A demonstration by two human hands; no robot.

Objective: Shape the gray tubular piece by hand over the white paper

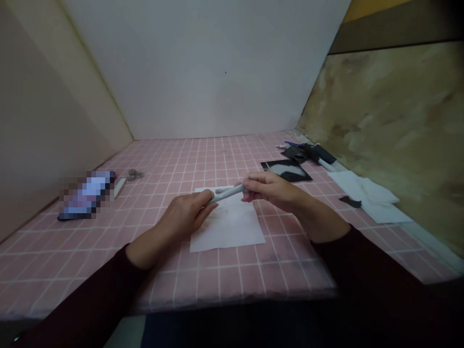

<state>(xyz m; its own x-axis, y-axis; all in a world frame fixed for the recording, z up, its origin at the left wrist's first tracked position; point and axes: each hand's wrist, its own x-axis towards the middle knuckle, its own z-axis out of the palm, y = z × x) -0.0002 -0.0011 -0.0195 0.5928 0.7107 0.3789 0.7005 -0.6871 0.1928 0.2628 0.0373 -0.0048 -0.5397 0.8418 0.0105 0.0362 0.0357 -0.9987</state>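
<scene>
The fingers (207, 194) of both hands pinch closed on a thin pale stick (229, 193); white paper (230, 227) lies below.

Looks like a room in a home: a pink checked cloth (145, 251) covers the tabletop, pushed against plain pale walls (203, 67).

Can be read nowhere: no text, label, brand, number or sign. Pixelated beyond reading on the screen of the smartphone (87, 195).
</scene>
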